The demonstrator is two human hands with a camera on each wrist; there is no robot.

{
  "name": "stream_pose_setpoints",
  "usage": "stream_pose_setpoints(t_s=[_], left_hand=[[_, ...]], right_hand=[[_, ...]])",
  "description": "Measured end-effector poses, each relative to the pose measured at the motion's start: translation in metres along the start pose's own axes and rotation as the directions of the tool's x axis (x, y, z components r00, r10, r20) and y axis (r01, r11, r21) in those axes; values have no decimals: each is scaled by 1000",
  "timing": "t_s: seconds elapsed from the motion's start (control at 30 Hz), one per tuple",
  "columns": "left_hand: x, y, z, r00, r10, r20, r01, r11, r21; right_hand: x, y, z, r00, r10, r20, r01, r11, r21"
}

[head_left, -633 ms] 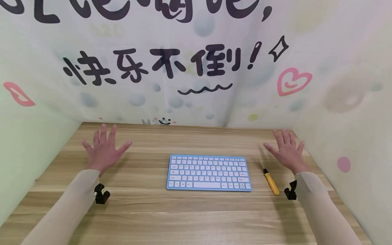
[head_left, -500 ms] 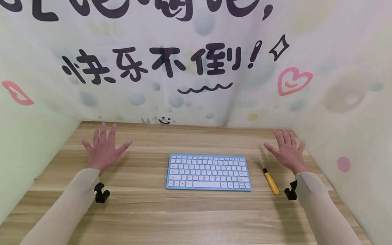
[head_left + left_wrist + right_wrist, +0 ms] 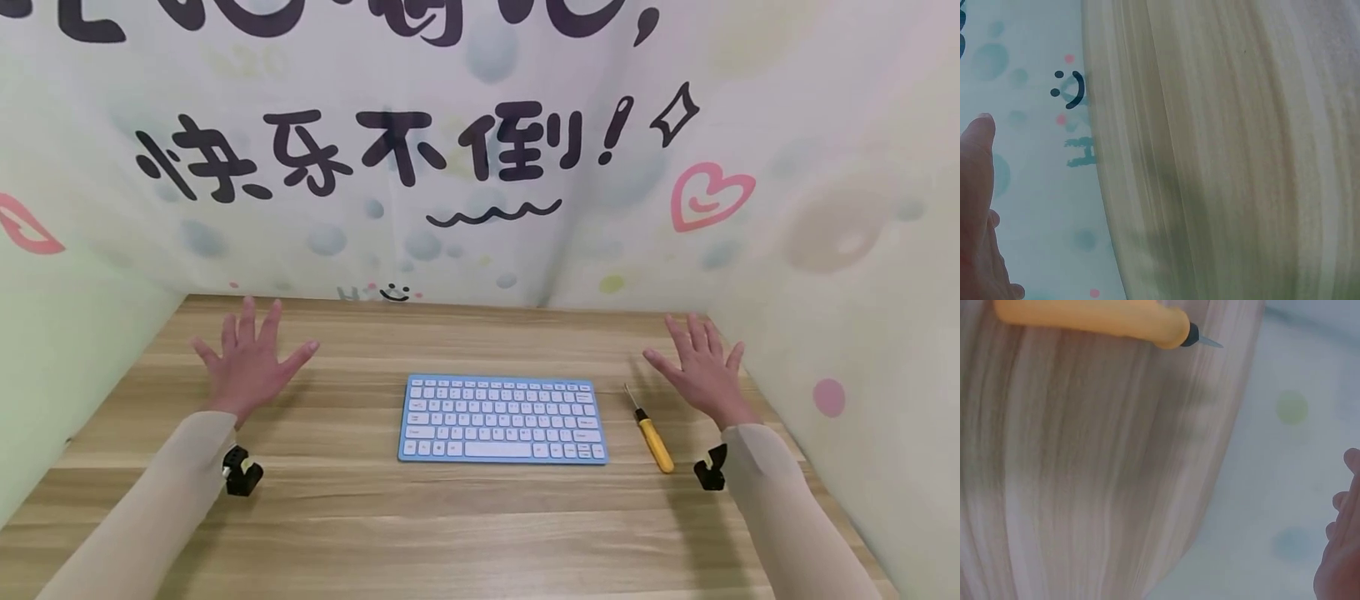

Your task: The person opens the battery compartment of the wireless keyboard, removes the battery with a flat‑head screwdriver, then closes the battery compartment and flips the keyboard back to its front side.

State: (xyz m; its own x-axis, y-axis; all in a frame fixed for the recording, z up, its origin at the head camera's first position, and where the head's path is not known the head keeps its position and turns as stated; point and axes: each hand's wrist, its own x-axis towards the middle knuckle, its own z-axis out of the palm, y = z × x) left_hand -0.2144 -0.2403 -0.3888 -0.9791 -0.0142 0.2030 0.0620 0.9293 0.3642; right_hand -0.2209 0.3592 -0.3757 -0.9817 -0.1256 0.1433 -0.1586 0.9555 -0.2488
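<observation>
A blue-edged keyboard with white keys (image 3: 502, 419) lies on the wooden table (image 3: 465, 533), between the two hands in the head view. To its right lies a screwdriver (image 3: 652, 437) with a yellow handle, its thin metal tip pointing to the back. My left hand (image 3: 251, 362), fingers spread, is held over the left part of the table and holds nothing. My right hand (image 3: 705, 375) is likewise spread and bare, to the right of the screwdriver. In the right wrist view the screwdriver's yellow handle (image 3: 1091, 315) shows at the top, apart from the hand.
A white printed cloth (image 3: 450, 250) with dark lettering hangs along the table's back edge. Pale walls close off the left (image 3: 60, 358) and right (image 3: 847, 333) sides. A small black camera mount (image 3: 242, 472) sits on the left wrist, another (image 3: 710, 468) on the right.
The head view has shifted a little, so the keyboard, screwdriver and cloth appear slightly further left and higher. Both hands stay spread and hold nothing.
</observation>
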Motion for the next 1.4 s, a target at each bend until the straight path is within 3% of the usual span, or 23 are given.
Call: stream_pose_setpoints(t_s=[0.17,0.27,0.43,0.5,0.73,1.03,1.4], left_hand=[[-2,7,-6,1000,18,12,-18,1000,-26],[-5,16,-10,998,56,25,-53,994,-99],[-9,35,-12,992,85,92,-51,944,-326],[-10,41,-11,990,91,106,-44,926,-376],[-16,59,2,984,113,141,-44,905,-422],[-24,67,27,977,78,197,24,883,-468],[-32,75,48,966,71,251,65,866,-496]], right_hand=[[-3,-11,-5,1000,-29,2,29,1000,3],[-5,-18,-8,999,-54,-1,54,998,32],[-9,-31,-12,997,-67,42,61,989,138],[-11,-36,-11,996,-66,62,55,985,165],[-16,-48,4,994,-79,77,63,981,184],[-22,-56,23,996,-55,76,40,981,189],[-30,-70,44,993,-41,108,9,958,285]])
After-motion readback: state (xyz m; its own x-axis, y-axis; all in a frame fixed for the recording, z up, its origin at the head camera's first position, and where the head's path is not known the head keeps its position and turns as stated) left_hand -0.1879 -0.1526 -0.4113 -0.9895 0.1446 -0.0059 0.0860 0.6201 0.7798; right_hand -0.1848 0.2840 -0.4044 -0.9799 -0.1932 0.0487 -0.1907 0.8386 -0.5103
